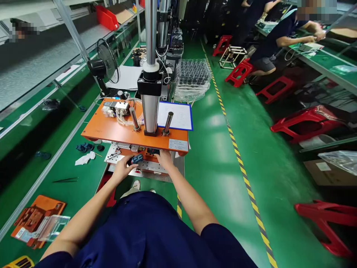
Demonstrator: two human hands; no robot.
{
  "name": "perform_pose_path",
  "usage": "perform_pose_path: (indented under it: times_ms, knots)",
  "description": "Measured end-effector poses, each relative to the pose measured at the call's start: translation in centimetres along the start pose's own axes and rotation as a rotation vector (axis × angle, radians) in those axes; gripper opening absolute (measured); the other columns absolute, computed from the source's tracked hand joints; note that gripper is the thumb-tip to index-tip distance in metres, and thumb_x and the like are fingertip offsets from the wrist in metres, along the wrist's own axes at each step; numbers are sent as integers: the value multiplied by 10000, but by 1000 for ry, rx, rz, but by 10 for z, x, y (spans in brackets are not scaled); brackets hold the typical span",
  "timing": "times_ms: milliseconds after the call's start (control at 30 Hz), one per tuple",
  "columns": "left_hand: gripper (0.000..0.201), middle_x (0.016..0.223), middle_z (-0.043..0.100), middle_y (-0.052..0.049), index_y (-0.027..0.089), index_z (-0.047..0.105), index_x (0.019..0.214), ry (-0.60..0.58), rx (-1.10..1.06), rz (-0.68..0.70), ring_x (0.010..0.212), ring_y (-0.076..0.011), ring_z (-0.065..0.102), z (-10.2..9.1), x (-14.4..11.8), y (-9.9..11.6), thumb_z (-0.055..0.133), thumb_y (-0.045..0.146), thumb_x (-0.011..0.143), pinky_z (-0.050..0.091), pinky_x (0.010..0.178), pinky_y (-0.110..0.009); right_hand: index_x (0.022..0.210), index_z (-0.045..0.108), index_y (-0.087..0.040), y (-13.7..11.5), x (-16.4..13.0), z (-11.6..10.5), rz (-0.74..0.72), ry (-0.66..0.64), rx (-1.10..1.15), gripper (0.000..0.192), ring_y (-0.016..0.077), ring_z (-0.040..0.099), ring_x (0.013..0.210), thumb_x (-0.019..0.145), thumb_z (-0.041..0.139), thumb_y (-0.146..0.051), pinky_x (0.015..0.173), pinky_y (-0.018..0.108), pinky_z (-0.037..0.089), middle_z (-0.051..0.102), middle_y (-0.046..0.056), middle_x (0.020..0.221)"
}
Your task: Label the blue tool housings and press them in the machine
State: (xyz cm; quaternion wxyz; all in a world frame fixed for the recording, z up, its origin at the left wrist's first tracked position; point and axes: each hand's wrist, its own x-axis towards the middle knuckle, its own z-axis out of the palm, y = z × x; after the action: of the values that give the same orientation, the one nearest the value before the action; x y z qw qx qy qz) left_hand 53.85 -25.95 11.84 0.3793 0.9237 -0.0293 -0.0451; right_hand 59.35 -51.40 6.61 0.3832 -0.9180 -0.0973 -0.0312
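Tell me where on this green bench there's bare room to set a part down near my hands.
The green bench shows a bare patch between the tweezers and the orange fixture. Another lies between the white rag and the bench rail. It is crowded under the orange press plate, where the left hand holds a small blue part and the right hand reaches in.

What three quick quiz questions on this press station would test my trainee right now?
1. True or false: the left hand holds a small dark blue part.
2. Where is the right hand? A) under the orange press plate's front edge B) on the desk fan
3. What lies on the green bench left of the press?

Key: 1 true; 2 A; 3 a white crumpled cloth and black tweezers.
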Motion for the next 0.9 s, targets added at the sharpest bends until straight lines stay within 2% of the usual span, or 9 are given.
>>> perform_pose_path:
  times_ms: [133,233,333,467,633,700,767,833,900]
  knots:
    - [489,1265,701,-86,220,633,1269,-118,51,135,1160,-286,642,17,57,13,739,302,799,484,1022,-394,1287,540,-173,2,-71,-6,120,142,78,402,276,548,1235,896,557,-264,1069,447,437,603,156,1293]
    - [418,1207,722,-80,222,692,1175,-208,84,210,1193,-326,615,41,94,23,771,251,766,474,1032,-422,1251,546,-201,7,-121,-10,225,249,117,364,273,564,1202,905,541,-316,1046,468,454,609,147,1259]
    - [318,1168,727,-105,206,723,1084,-251,120,232,1214,-365,588,61,116,27,764,268,775,452,1050,-452,1210,563,-208,12,-152,-12,327,338,150,357,276,572,1175,893,558,-369,1035,485,455,619,141,1229]
    - [275,1178,725,-102,219,706,1116,-308,124,254,1228,-347,581,76,124,23,677,302,856,432,1068,-442,1185,580,-214,15,-162,-10,470,450,203,385,273,571,1167,854,591,-410,1052,491,431,624,134,1230]
    - [349,1245,699,-110,225,691,1141,-303,83,243,1317,-357,510,88,122,20,682,419,851,389,1102,-437,1133,609,-166,34,-132,-1,682,553,327,528,269,627,1064,756,631,-535,985,451,483,684,130,1128]
    - [398,1250,694,-124,213,701,1112,-249,69,204,1337,-378,485,84,119,14,728,461,802,378,1108,-446,1080,622,-154,45,-113,1,775,581,403,560,259,667,980,745,578,-601,904,422,532,712,116,1033]
    - [421,1277,676,-135,207,695,1123,-144,60,130,1353,-381,466,66,115,-5,719,480,803,363,1121,-458,1011,628,-163,52,-97,2,865,591,483,574,266,701,911,732,498,-647,816,415,573,723,113,944]
    - [395,1331,636,-150,196,657,1192,23,55,-13,1372,-360,446,36,108,-36,591,457,902,335,1141,-484,962,623,-188,55,-88,4,943,556,552,583,297,728,832,681,460,-672,736,442,602,718,125,847]
    - [400,1376,587,-175,166,592,1271,210,44,-219,1371,-329,450,1,96,-74,421,397,992,325,1144,-513,959,624,-228,56,-86,5,997,481,583,573,334,739,739,634,473,-675,692,479,607,692,135,752]
